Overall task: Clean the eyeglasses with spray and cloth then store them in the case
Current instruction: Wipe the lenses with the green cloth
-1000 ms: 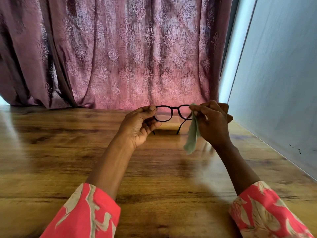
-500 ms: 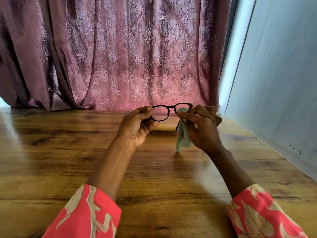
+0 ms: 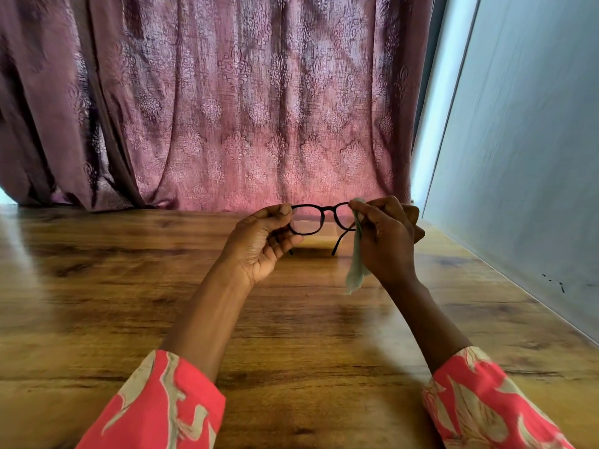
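Note:
Black-framed eyeglasses [image 3: 325, 210] are held up above the wooden table [image 3: 97, 303], lenses facing me, one temple arm hanging down. My left hand [image 3: 262, 244] pinches the frame's left end between thumb and fingers. My right hand [image 3: 387, 241] pinches a pale green cloth [image 3: 355, 270] against the right lens, and the cloth's loose end hangs below the hand. The right lens is mostly hidden by the cloth and fingers. No spray bottle or case is in view.
A patterned mauve curtain [image 3: 243, 108] hangs behind the table's far edge. A pale wall [image 3: 525, 157] runs along the table's right side. A light strip [image 3: 319, 243] lies on the table just behind the glasses.
My right hand with the cloth slid left over the right lens, then back out to the lens's outer edge. The left hand kept its hold on the frame.

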